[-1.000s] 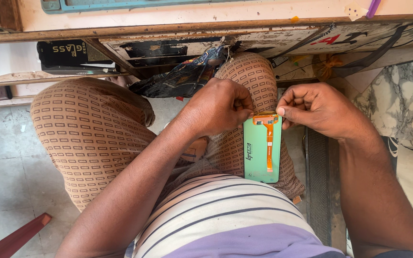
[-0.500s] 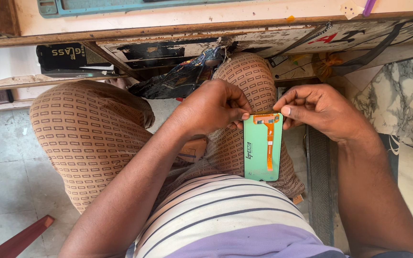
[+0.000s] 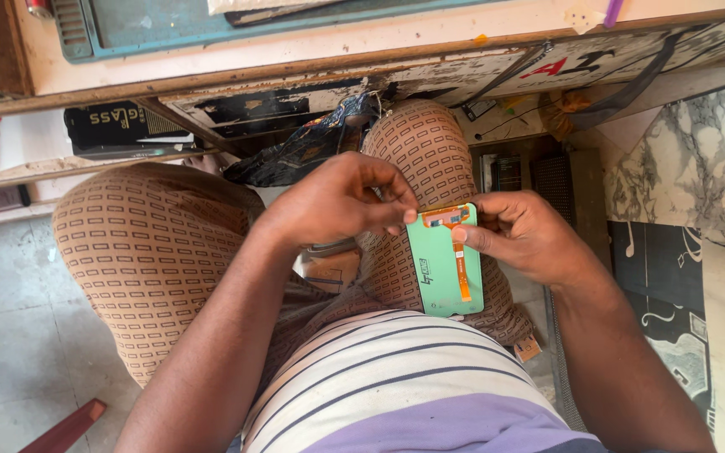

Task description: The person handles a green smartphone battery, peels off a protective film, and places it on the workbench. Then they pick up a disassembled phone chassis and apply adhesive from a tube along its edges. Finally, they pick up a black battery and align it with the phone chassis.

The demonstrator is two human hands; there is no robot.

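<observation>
A green phone screen panel [image 3: 445,262] with an orange flex ribbon down its back rests over my right thigh. My right hand [image 3: 524,236] holds the panel by its right edge, thumb across the back. My left hand [image 3: 339,201] pinches at the top left corner of the panel, fingertips touching the orange connector part. Both hands are above my lap, over patterned brown trousers [image 3: 153,252].
A worn wooden workbench edge [image 3: 312,63] runs across the top, with a teal device [image 3: 211,21] on it. Under it sit a dark box [image 3: 119,130] and a crumpled dark bag [image 3: 312,143]. Marble slabs [image 3: 690,168] stand at right, tiled floor [image 3: 10,335] at left.
The panel has tilted slightly, and both hands have shifted a little with it. My left fingers have moved onto the panel's top corner.
</observation>
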